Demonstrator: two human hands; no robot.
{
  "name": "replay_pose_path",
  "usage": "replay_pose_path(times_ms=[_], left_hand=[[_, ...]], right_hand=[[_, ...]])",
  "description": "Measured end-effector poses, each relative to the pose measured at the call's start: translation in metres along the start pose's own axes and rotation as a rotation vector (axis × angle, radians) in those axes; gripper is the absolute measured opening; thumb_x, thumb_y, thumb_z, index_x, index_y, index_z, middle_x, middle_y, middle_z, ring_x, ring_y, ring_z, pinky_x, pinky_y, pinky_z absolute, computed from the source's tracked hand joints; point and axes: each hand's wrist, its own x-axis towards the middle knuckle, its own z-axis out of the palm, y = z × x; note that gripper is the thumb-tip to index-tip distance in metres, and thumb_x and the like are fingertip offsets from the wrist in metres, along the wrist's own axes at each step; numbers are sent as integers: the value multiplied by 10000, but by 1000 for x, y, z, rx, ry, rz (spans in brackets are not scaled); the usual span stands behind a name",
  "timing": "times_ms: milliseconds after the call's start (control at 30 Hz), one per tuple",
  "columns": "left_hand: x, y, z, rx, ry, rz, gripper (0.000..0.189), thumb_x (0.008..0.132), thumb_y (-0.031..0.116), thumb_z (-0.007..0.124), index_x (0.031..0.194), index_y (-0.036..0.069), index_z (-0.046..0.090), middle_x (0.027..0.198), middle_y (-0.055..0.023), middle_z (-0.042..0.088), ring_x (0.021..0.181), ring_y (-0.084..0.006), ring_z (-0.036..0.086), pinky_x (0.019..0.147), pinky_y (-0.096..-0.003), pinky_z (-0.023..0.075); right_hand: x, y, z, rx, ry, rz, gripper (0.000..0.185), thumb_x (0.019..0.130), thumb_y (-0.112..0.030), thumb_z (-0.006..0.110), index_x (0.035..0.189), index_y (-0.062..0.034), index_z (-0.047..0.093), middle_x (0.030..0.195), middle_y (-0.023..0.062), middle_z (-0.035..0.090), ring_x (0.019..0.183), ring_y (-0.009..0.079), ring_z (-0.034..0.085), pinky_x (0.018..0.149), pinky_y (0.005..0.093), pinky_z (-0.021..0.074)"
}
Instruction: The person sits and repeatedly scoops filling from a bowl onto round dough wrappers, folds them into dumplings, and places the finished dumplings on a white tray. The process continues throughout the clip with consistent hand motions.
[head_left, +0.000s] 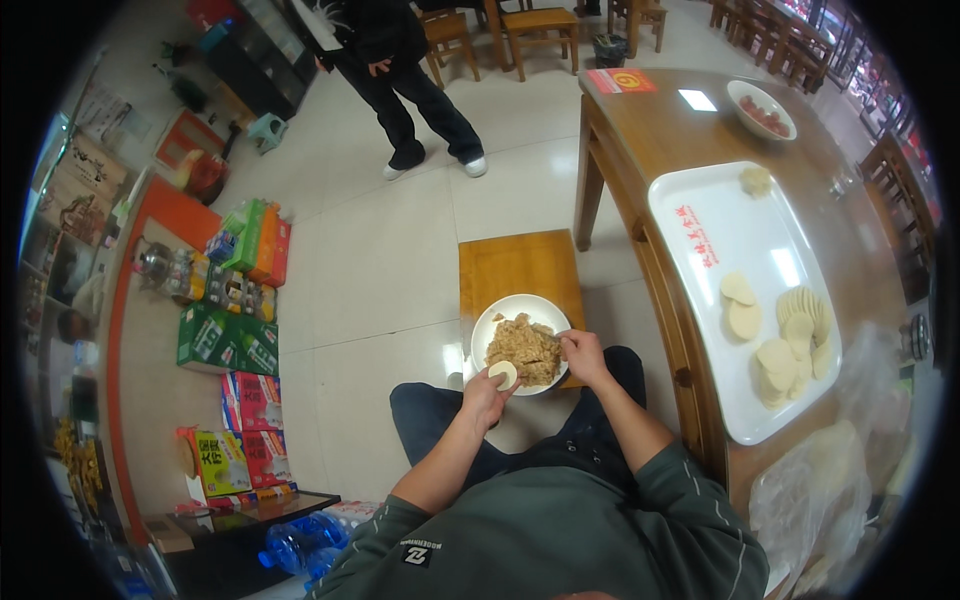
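My left hand (484, 403) holds a small round dough wrapper (503, 374) over the near left rim of a white plate (482, 321). Heaped on that plate is a brownish minced filling (525, 346). At the plate's right rim my right hand (585, 355) grips a thin utensil, its tip at the filling; most of it is hidden, so its kind is unclear. The plate rests on a wooden stool (517, 262) between my knees. To my right, a white tray (720, 300) bears stacks of round wrappers (799, 337) and one crimped dough piece (755, 181).
The tray stands on a wooden table (645, 124) with a white bowl of red pieces (763, 112) and a clear plastic bag (814, 487). A person (397, 75) stands ahead. Drink cartons (229, 337) line the left side, with blue bottles (307, 541) at lower left.
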Motion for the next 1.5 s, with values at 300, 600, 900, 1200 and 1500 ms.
replay_pose_path(times_ms=[300, 600, 900, 1200, 1500], left_hand=[[6, 9, 8, -37, -31, 25, 386, 966, -90, 398, 1349, -54, 440, 1328, -202, 519, 1179, -342, 583, 1031, -447, 525], [2, 32, 32, -89, -185, 62, 388, 970, -100, 331, 1344, -77, 433, 1353, -219, 499, 1224, -347, 556, 1069, -435, 509], [7, 35, 24, -122, -188, 143, 319, 981, -45, 433, 1296, -50, 480, 1279, -188, 573, 1196, -296, 584, 1029, -405, 527], [9, 41, 20, -61, -103, 152, 279, 994, -31, 426, 1260, -48, 509, 1246, -179, 596, 1148, -295, 601, 1038, -434, 508], [22, 54, 14, -106, -105, 241, 328, 972, -28, 459, 1295, -82, 480, 1254, -206, 605, 1190, -309, 596, 1045, -425, 482]], right_hand=[[-25, -24, -21, 840, -166, 495, 216, 977, -75, 517, 1107, 51, 635, 631, 17, 515, 491, 94, 419, 439, 246, 327], [-41, -52, -5, 392, -97, 162, 218, 967, -51, 540, 1090, 34, 698, 680, 43, 611, 551, 120, 537, 527, 250, 438], [-52, -74, -9, -34, -117, -385, 222, 922, -7, 578, 1111, 6, 693, 802, 141, 654, 710, 232, 645, 664, 324, 508], [-47, -80, -17, -187, -148, -589, 220, 853, 14, 635, 1054, -27, 713, 814, 141, 640, 743, 310, 645, 656, 371, 516], [-39, -68, -26, -422, -88, -719, 214, 785, -2, 646, 977, -58, 722, 777, 120, 601, 747, 324, 630, 670, 432, 528]])
